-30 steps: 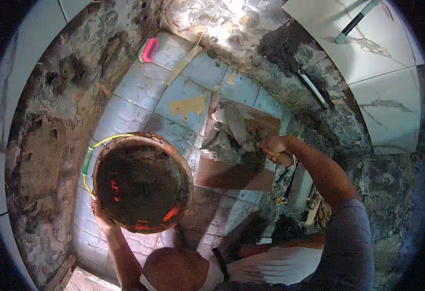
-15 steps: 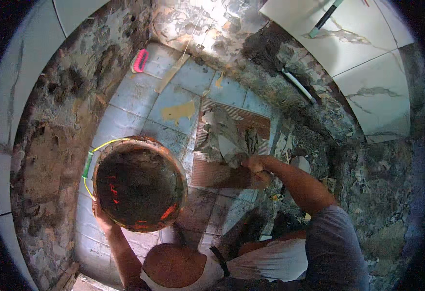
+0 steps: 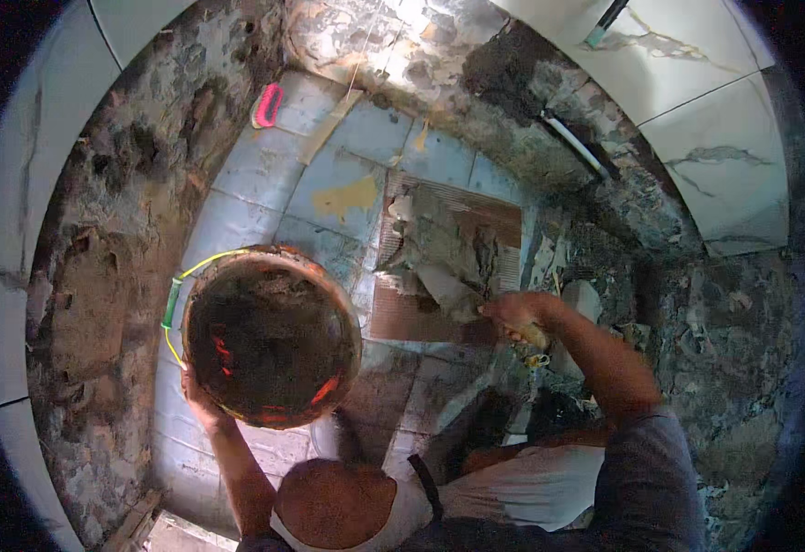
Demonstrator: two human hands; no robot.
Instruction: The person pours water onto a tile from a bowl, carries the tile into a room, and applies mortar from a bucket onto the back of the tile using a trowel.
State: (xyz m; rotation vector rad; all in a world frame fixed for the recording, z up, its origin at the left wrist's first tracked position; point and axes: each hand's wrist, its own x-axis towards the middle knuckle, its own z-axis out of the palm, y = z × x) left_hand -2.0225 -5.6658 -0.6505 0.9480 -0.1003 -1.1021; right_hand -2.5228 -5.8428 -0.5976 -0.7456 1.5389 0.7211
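Head view: left hand (image 3: 205, 403) clasping a bucket (image 3: 353, 322), right hand (image 3: 520, 320) closed round a trowel (image 3: 448, 291)

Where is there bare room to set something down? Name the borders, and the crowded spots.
Bare floor lies between the brush, yellow patch, bucket and left wall. A shaded strip shows below the brown tile, beside the bucket. Crowded: the tile, with mortar, trowel and right hand.

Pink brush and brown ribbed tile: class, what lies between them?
In the head view, a tan strip and a ragged yellow patch lie there, on the blue floor tiles.
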